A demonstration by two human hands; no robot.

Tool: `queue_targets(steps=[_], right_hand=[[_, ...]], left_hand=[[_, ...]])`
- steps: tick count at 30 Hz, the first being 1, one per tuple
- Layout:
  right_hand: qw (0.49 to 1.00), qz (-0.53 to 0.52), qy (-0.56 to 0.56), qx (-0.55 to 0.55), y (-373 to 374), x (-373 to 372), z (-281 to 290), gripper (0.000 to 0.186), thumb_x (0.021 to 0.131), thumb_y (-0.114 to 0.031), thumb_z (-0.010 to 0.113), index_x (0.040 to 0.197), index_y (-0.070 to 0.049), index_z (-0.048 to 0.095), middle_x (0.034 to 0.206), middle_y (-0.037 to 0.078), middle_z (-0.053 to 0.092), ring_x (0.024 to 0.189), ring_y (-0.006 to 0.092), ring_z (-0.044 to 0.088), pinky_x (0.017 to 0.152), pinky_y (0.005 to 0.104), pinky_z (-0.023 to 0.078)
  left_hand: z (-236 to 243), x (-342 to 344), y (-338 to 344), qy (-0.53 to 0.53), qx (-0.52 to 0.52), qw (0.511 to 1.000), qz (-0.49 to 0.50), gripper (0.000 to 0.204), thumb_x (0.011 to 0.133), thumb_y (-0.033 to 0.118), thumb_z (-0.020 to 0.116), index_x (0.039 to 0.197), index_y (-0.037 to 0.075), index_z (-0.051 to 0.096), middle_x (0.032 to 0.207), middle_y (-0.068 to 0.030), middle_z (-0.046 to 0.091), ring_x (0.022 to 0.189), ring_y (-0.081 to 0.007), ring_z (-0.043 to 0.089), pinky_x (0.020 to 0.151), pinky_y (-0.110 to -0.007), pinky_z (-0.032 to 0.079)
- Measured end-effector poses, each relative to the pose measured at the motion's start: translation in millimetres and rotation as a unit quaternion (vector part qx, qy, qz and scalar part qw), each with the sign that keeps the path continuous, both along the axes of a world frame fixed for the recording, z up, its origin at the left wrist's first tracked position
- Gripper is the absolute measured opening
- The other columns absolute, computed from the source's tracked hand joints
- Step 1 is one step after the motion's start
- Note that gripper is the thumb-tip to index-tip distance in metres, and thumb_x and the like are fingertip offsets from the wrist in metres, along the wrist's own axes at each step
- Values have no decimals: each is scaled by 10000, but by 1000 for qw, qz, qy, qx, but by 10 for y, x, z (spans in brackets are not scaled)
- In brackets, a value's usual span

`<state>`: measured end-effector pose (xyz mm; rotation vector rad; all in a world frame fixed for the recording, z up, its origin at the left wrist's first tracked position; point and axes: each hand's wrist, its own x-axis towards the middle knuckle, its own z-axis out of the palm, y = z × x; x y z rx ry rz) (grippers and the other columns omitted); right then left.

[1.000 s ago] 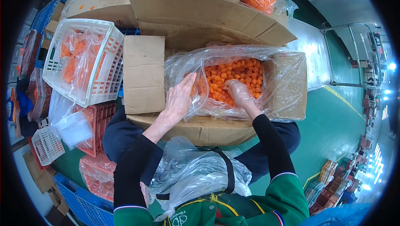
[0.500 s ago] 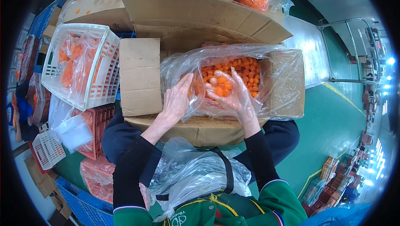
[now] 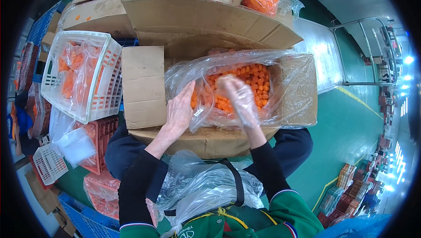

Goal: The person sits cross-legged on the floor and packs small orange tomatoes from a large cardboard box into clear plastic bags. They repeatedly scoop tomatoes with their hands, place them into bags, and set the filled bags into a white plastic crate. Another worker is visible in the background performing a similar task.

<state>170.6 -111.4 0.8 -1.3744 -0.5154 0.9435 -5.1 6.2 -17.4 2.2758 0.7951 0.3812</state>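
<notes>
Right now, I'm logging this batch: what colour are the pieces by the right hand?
The pieces are orange, best seen in the head view.

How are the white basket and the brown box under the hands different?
The white basket has slotted walls; the brown box has solid cardboard ones. The basket is on the left; the box is in the middle of the picture. Both hold orange pieces in clear plastic.

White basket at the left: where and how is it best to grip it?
Probably by opposite edges of the white basket's rim, from above: it opens upward, and its rim stands mostly exposed around the bagged orange pieces.
</notes>
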Motion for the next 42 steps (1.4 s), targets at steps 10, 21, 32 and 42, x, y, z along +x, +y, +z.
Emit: queue_targets(steps=[10, 21, 32, 42], right_hand=[[594, 6, -687, -418, -123, 1282, -1017, 442, 950, -412, 590, 1129, -8, 605, 1003, 283, 661, 919, 412, 650, 836, 505, 523], [949, -178, -17, -258, -214, 1215, -747, 243, 1032, -199, 543, 1232, -62, 551, 908, 40, 602, 686, 108, 556, 508, 242, 430], [797, -199, 548, 157, -350, 519, -519, 373, 990, -334, 583, 1230, -48, 572, 1194, 184, 568, 1232, 386, 507, 1102, 609, 394], [822, -152, 532, 135, -438, 555, -681, 269, 996, -213, 600, 1215, -59, 624, 1146, 92, 614, 893, 184, 628, 651, 275, 554]], left_hand=[[-48, -16, -1, 1, 0, 1000, -6, 541, 866, 58, 647, 1390, 13, 517, 1372, -183, 576, 1055, -404, 659, 888, -462, 553], [-45, -41, -10, 2, 1, 1000, 3, 504, 873, 69, 644, 1365, 25, 548, 1361, -172, 587, 1024, -411, 668, 871, -465, 559], [-83, -2, -38, 16, -7, 1000, -13, 531, 844, -11, 594, 1372, 27, 543, 1373, -184, 571, 1028, -432, 658, 878, -480, 551], [-12, 22, -58, 23, -22, 999, -7, 583, 808, -74, 563, 1382, 28, 532, 1334, -200, 591, 1086, -410, 635, 927, -465, 534]])
